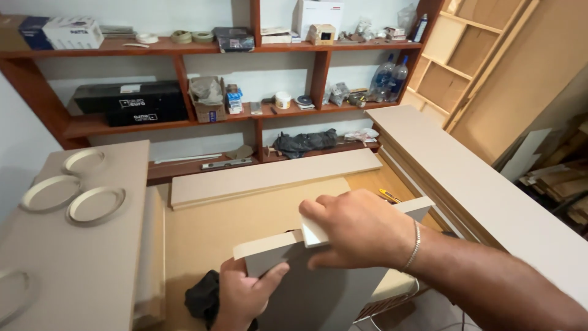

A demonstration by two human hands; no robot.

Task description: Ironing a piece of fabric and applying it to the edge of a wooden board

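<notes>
Head view: long beige board (490,190) runs down the right, workbench (208,227) centre, grey panel (318,288) standing on edge near its front. Left hand (245,294) pinches the panel's left edge, thumb across its face. Right hand (361,230) closed over a small pale block (313,234), pressing it on the panel's top edge. Yellow-handled tool (389,196) just behind
</notes>
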